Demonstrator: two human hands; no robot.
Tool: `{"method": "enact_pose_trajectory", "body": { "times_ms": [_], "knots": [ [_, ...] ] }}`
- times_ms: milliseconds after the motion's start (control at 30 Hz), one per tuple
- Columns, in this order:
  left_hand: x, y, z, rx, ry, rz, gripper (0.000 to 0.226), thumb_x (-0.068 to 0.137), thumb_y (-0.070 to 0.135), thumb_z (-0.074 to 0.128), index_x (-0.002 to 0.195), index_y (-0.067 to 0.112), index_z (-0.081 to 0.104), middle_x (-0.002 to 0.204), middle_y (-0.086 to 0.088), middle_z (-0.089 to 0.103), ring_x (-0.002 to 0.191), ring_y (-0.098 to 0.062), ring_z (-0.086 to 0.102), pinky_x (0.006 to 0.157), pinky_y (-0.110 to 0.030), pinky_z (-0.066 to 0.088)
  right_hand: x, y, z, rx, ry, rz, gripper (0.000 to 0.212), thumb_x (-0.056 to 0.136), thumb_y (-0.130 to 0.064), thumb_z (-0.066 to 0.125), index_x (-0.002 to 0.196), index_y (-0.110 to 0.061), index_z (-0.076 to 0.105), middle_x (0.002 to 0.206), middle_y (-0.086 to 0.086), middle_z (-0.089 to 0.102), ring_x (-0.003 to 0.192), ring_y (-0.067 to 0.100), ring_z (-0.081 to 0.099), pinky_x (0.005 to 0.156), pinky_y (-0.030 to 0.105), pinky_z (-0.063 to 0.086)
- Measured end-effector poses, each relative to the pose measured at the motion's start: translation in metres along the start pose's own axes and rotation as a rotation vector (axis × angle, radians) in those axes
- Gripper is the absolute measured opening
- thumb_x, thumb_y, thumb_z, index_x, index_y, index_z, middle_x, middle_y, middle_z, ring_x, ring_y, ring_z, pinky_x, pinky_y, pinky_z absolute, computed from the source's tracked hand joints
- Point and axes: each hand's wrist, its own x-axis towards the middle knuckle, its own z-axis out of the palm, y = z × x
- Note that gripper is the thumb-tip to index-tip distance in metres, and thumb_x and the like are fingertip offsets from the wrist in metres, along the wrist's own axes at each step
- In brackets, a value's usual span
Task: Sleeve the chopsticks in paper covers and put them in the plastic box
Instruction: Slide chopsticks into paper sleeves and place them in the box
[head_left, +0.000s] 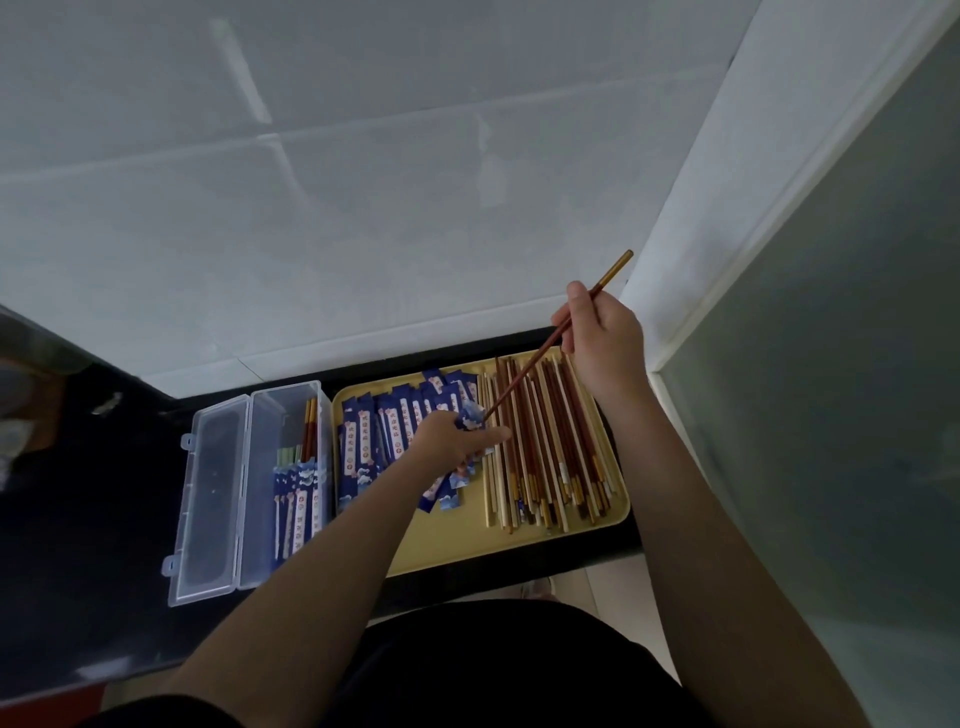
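Nearest the front edge of the dark desk (78, 545), the clear plastic box (249, 488) is lying open at the left, its lid folded outward, with a few sleeved chopsticks (296, 499) resting in its right half. Just beside it, the yellow tray (467, 545) is carrying a heap of blue paper covers (384, 431) on its left and loose chopsticks (550, 452) in rows on its right. Over the tray's middle, the left hand (457, 441) is pinching one paper cover (470, 415) by its open end. Farther back, near the tray's rear right corner, the right hand (602, 338) is gripping a brown chopstick (540, 358) high on its shaft, aiming the tip at the cover's mouth. Stiff, light and smooth, the stick is probably steered best from near its thick end; the thin paper looks likely to crumple, so holding it lightly near the mouth seems wise.
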Motion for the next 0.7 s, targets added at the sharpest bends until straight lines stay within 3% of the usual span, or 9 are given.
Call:
{"method": "enact_pose_trajectory", "body": {
  "times_ms": [267, 433, 500, 567, 633, 700],
  "knots": [
    [-0.002, 0.0, -0.001, 0.149, -0.018, 0.029, 0.04, 0.075, 0.046, 0.081, 0.075, 0.014, 0.058, 0.064, -0.001, 0.061, 0.054, -0.009, 0.057, 0.057, -0.022, 0.048, 0.004, 0.002, 0.002, -0.003, 0.04, -0.009, 0.046, 0.108, -0.038, 0.038, 0.088, -0.006, 0.066, 0.062, -0.003, 0.057, 0.05, -0.004, 0.054, 0.053, 0.007, 0.041],
    [-0.004, 0.001, 0.001, 0.12, -0.028, 0.084, 0.038, 0.076, 0.045, 0.081, 0.076, 0.014, 0.06, 0.066, -0.001, 0.062, 0.054, -0.007, 0.058, 0.05, -0.017, 0.047, 0.005, 0.004, 0.003, 0.015, -0.049, 0.021, 0.044, 0.108, -0.037, 0.039, 0.089, -0.008, 0.065, 0.062, -0.002, 0.057, 0.046, -0.003, 0.052, 0.05, 0.009, 0.041],
    [-0.004, 0.005, 0.003, 0.118, -0.033, 0.114, 0.04, 0.077, 0.045, 0.08, 0.08, 0.009, 0.062, 0.067, -0.002, 0.061, 0.056, -0.009, 0.058, 0.053, -0.02, 0.049, 0.003, 0.007, 0.007, -0.005, -0.234, 0.092, 0.041, 0.108, -0.037, 0.039, 0.094, -0.01, 0.066, 0.068, 0.0, 0.059, 0.048, -0.001, 0.052, 0.05, 0.014, 0.043],
    [-0.004, 0.01, 0.005, 0.141, -0.028, 0.155, 0.04, 0.081, 0.044, 0.077, 0.082, 0.007, 0.064, 0.066, -0.003, 0.059, 0.057, -0.011, 0.057, 0.057, -0.023, 0.051, 0.0, 0.013, 0.008, -0.246, -0.594, 0.161, 0.038, 0.107, -0.042, 0.039, 0.108, -0.014, 0.065, 0.084, 0.003, 0.066, 0.06, 0.006, 0.06, 0.057, 0.02, 0.05],
    [-0.006, 0.014, 0.007, 0.147, -0.012, 0.193, 0.032, 0.087, 0.042, 0.071, 0.078, 0.013, 0.061, 0.062, 0.001, 0.058, 0.052, -0.007, 0.054, 0.052, -0.02, 0.048, -0.003, 0.024, 0.011, -0.433, -0.955, 0.297, 0.047, 0.103, -0.053, 0.041, 0.127, -0.016, 0.056, 0.104, 0.01, 0.067, 0.079, 0.016, 0.067, 0.066, 0.027, 0.056],
    [-0.005, 0.013, 0.007, 0.05, 0.009, 0.163, 0.025, 0.092, 0.039, 0.065, 0.086, 0.016, 0.059, 0.065, 0.0, 0.057, 0.051, -0.008, 0.052, 0.051, -0.021, 0.047, -0.004, 0.04, 0.017, -0.401, -1.037, 0.468, 0.054, 0.101, -0.057, 0.044, 0.134, -0.015, 0.049, 0.109, 0.013, 0.067, 0.085, 0.022, 0.069, 0.069, 0.032, 0.057]
  ]
}}
